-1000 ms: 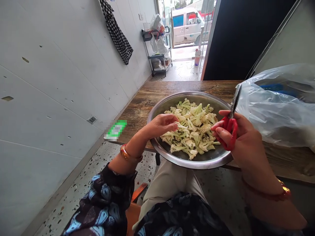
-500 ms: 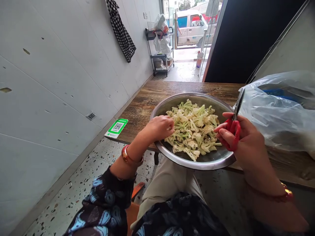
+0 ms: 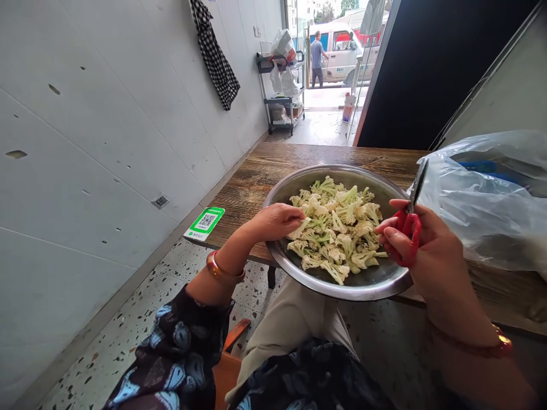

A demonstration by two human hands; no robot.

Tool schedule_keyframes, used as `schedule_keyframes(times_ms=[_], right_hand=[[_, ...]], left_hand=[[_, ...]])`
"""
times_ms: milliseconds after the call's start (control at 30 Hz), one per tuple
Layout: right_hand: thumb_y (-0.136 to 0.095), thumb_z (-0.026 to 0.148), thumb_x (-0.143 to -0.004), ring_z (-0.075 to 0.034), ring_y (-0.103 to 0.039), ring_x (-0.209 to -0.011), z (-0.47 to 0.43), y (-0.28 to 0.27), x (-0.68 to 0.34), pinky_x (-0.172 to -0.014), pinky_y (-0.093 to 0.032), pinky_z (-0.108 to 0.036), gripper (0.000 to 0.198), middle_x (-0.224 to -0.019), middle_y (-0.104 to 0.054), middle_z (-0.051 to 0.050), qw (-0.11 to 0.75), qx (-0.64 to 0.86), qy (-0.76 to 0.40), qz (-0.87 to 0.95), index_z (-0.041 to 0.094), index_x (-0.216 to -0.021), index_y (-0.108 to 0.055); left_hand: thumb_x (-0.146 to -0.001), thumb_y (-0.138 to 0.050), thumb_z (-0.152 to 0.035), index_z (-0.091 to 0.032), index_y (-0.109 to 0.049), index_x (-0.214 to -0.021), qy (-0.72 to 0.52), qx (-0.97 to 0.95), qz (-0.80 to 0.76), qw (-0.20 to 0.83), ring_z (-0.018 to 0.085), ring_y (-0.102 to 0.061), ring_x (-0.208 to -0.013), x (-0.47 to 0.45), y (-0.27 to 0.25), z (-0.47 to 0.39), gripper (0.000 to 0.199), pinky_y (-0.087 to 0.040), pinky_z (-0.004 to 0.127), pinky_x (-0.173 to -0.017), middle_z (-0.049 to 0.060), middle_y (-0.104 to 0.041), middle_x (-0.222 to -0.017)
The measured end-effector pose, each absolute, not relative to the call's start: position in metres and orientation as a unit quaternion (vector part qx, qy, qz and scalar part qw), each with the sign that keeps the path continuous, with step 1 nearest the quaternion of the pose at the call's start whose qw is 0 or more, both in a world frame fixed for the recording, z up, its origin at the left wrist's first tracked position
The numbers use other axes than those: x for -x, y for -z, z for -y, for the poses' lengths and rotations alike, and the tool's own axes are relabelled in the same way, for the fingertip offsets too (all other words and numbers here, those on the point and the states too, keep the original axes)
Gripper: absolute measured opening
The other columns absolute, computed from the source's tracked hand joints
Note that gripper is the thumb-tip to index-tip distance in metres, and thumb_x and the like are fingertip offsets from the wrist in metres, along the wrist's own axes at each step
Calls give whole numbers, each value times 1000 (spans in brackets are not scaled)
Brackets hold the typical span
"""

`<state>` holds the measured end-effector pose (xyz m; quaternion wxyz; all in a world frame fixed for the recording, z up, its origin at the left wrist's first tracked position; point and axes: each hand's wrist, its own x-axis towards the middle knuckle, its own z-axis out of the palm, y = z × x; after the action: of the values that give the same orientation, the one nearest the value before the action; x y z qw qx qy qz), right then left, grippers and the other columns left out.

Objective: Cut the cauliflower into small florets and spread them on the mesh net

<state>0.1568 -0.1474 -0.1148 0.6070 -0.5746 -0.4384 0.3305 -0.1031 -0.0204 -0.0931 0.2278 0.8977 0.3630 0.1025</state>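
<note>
A wide steel bowl point(image 3: 294, 272) holds many cut cauliflower florets point(image 3: 342, 219), cream with pale green stems. My left hand point(image 3: 277, 221) is over the bowl's left rim, thumb and fingers pinched on a small cauliflower floret point(image 3: 301, 228), mostly hidden by the fingers. At the right side of the bowl, my right hand point(image 3: 431, 242) grips scissors point(image 3: 412, 228) by their red handles. The blades point up and away from me and look closed together.
The bowl stands on a dark wooden table point(image 3: 256, 182), near its front edge. A clear plastic bag point(image 3: 491, 199) sits at the right. A green QR-code card point(image 3: 205, 223) lies at the left corner. Beyond are a cart point(image 3: 282, 97) and a person point(image 3: 317, 60) outside.
My left hand has shifted slightly right, and a pale floret now shows at its fingertips. My right hand still holds the scissors. A person has come into view outside the doorway.
</note>
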Motion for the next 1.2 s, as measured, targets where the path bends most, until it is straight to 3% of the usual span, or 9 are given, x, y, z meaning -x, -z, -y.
schedule_keyframes(times_ms=[167, 367, 533, 667, 833, 1067, 1200], right_hand=[[-78, 37, -78, -19, -69, -75, 145, 118, -159, -56, -56, -26, 43, -87, -71, -1, 600, 577, -338, 439, 32, -119, -66], [-78, 38, -79, -17, -67, -73, 147, 117, -153, -58, -54, -26, 46, -88, -72, -1, 581, 588, -331, 455, 30, -122, -64], [-74, 38, -83, -15, -65, -69, 149, 115, -141, -60, -53, -27, 47, -86, -72, 0, 561, 566, -344, 497, 28, -127, -60], [-73, 35, -83, -15, -66, -69, 148, 114, -137, -65, -55, -28, 46, -83, -71, 1, 543, 554, -356, 521, 25, -126, -60], [-72, 34, -84, -16, -69, -74, 141, 115, -140, -66, -56, -29, 48, -90, -74, -2, 556, 550, -345, 519, 26, -129, -58], [-77, 37, -81, -21, -72, -88, 135, 118, -142, -81, -58, -37, 54, -99, -76, -4, 518, 547, -350, 557, 25, -130, -58], [-80, 37, -77, -21, -72, -85, 137, 117, -141, -83, -59, -38, 54, -94, -76, -3, 498, 556, -349, 566, 26, -126, -61]], left_hand=[[-85, -61, -28, -13, -74, -97, -83, -877, -299, 367, 10, -53, -65, 101, 80, 27, 24, -40, 21, -60, 2, -68, -76], [-85, -62, -25, -13, -73, -99, -139, -848, -295, 418, 8, -48, -64, 80, 75, 31, 22, -39, 21, -60, 0, -65, -75], [-86, -62, -26, -13, -67, -99, -182, -743, -246, 595, 10, -58, -79, 65, 82, 28, 18, -44, 24, -72, 5, -69, -91], [-84, -68, -34, -14, -64, -94, -211, -683, -233, 659, 11, -60, -79, 60, 88, 32, 23, -45, 26, -74, 6, -69, -92], [-80, -70, -26, -13, -62, -89, -229, -706, -266, 615, 8, -52, -69, 56, 95, 39, 18, -41, 23, -65, 0, -61, -76], [-76, -66, -17, -15, -64, -85, -279, -800, -303, 435, 12, -57, -76, 49, 95, 52, 10, -44, 25, -68, 2, -66, -83], [-76, -67, -19, -15, -64, -85, -281, -816, -295, 410, 12, -57, -77, 49, 93, 56, 10, -46, 26, -69, 2, -66, -83]])
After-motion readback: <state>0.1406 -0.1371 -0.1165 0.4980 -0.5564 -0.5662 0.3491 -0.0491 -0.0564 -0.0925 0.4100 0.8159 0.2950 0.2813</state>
